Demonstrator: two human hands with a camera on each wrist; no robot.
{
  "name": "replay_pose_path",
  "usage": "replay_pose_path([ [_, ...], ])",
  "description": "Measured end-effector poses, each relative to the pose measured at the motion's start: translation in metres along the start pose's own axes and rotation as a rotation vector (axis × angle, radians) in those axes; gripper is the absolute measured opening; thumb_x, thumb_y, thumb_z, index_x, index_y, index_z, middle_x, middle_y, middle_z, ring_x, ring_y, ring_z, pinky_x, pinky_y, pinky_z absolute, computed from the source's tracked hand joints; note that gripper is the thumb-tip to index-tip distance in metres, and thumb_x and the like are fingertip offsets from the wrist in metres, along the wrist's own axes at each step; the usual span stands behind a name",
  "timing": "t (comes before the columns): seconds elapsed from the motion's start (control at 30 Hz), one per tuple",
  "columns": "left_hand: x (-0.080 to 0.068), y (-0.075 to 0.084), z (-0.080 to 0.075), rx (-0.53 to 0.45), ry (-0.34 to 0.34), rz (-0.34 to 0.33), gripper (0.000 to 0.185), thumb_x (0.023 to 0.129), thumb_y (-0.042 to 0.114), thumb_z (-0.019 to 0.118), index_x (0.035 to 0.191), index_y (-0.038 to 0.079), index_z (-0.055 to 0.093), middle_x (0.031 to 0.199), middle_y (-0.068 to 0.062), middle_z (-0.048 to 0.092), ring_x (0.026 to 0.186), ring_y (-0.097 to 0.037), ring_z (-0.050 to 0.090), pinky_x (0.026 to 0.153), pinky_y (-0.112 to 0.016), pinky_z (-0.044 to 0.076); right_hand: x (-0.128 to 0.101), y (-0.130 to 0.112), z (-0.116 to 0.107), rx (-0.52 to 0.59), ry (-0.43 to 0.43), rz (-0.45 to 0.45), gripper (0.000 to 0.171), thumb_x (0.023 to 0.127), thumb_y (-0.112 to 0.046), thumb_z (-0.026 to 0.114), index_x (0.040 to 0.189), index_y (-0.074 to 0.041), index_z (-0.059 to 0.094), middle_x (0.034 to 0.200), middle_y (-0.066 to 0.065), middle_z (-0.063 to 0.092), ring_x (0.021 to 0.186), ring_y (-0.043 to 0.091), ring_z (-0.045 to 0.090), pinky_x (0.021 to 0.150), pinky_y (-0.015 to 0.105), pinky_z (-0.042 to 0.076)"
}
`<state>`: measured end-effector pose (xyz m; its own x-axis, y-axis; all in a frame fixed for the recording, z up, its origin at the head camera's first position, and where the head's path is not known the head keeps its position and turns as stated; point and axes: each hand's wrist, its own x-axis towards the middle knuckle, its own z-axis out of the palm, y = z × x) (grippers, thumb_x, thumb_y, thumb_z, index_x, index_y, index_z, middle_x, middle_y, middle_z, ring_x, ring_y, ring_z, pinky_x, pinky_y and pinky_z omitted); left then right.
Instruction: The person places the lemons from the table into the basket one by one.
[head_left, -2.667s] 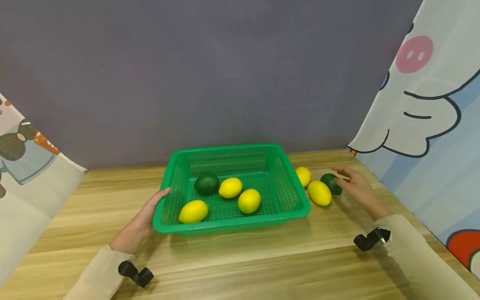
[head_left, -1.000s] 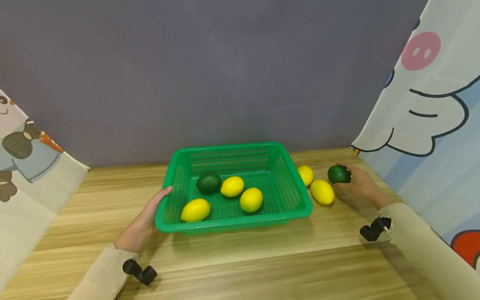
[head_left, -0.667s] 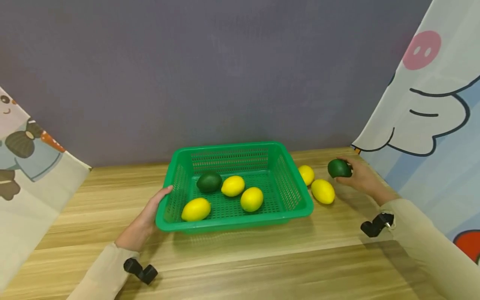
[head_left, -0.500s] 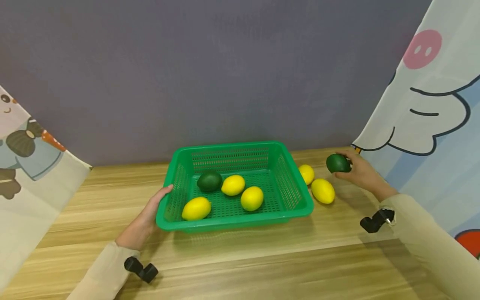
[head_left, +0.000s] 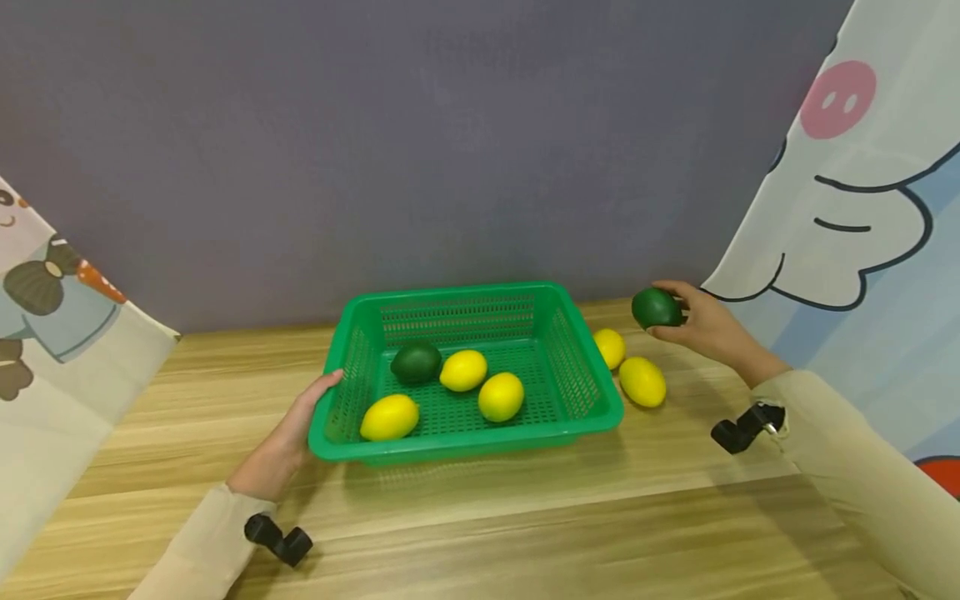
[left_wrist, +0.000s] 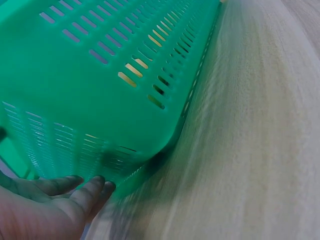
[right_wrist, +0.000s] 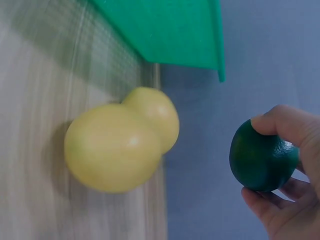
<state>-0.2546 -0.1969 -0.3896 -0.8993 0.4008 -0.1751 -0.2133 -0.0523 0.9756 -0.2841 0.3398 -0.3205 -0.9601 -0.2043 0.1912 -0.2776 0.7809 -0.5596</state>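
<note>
My right hand [head_left: 708,327] holds a dark green avocado [head_left: 654,307] between thumb and fingers, raised above the table beyond two lemons. In the right wrist view the avocado [right_wrist: 260,157] hangs apart from the lemons [right_wrist: 112,149]. At the left end of the green plastic basket [head_left: 472,446], my left hand [head_left: 288,433] has its thumb over the rim and its fingers against the outer wall. The left wrist view shows those fingers [left_wrist: 90,192] on the slotted side. Inside the basket lie another avocado [head_left: 416,363] and three lemons [head_left: 462,370].
Right of the basket, a lemon [head_left: 642,382] sits on the wooden table [head_left: 525,525] with a second lemon [head_left: 609,348] just behind it. A grey wall [head_left: 480,150] rises at the back. Printed cloths hang at the left [head_left: 67,367] and right [head_left: 847,217].
My right hand took hold of the avocado beside the lemons, lifted it, and has since moved it up and left. The left hand and basket stay in place.
</note>
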Motion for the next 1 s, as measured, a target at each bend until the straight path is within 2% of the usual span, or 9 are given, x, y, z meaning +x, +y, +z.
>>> replay_pose_path([
  [0.3, 0.0, 0.002, 0.0, 0.015, -0.004, -0.011, 0.06, 0.099, 0.046, 0.022, 0.138, 0.002, 0.014, 0.104, 0.001, 0.053, 0.091, -0.009, 0.056, 0.081, -0.027, 0.049, 0.011, -0.028, 0.002, 0.021, -0.019, -0.044, 0.069, 0.083, -0.01, 0.07, 0.141, 0.001, 0.034, 0.132, 0.028, 0.043, 0.117, 0.046, 0.045, 0.086, 0.054, 0.046],
  [0.5, -0.001, 0.002, 0.0, 0.018, 0.01, -0.025, 0.06, 0.099, 0.047, 0.022, 0.138, 0.002, 0.015, 0.104, 0.001, 0.054, 0.091, -0.009, 0.056, 0.082, -0.028, 0.048, 0.016, -0.044, 0.005, 0.02, -0.056, -0.061, 0.071, 0.083, -0.014, 0.072, 0.142, -0.003, 0.034, 0.127, 0.025, 0.048, 0.112, 0.041, 0.051, 0.084, 0.05, 0.048],
  [0.67, -0.001, 0.001, 0.0, 0.012, 0.001, -0.015, 0.059, 0.099, 0.046, 0.021, 0.139, 0.003, 0.014, 0.106, 0.001, 0.053, 0.092, -0.009, 0.056, 0.083, -0.028, 0.048, 0.02, -0.055, 0.01, 0.07, -0.071, -0.092, 0.07, 0.083, -0.01, 0.071, 0.142, -0.002, 0.034, 0.127, 0.025, 0.048, 0.109, 0.04, 0.053, 0.084, 0.049, 0.048],
  [0.83, -0.001, 0.001, 0.0, 0.001, -0.002, -0.008, 0.056, 0.1, 0.046, 0.022, 0.138, 0.005, 0.016, 0.106, 0.002, 0.053, 0.093, -0.01, 0.056, 0.083, -0.028, 0.048, 0.025, -0.064, 0.015, 0.06, -0.071, -0.122, 0.069, 0.083, -0.01, 0.071, 0.141, -0.002, 0.036, 0.13, 0.025, 0.047, 0.111, 0.04, 0.052, 0.085, 0.049, 0.047],
  [1.0, 0.0, 0.0, 0.0, -0.007, -0.014, -0.001, 0.053, 0.1, 0.045, 0.022, 0.135, 0.006, 0.019, 0.107, 0.002, 0.053, 0.094, -0.01, 0.056, 0.084, -0.028, 0.048, 0.029, -0.071, 0.023, 0.052, -0.09, -0.144, 0.068, 0.082, -0.012, 0.073, 0.14, -0.005, 0.038, 0.126, 0.024, 0.051, 0.108, 0.039, 0.054, 0.084, 0.048, 0.048],
])
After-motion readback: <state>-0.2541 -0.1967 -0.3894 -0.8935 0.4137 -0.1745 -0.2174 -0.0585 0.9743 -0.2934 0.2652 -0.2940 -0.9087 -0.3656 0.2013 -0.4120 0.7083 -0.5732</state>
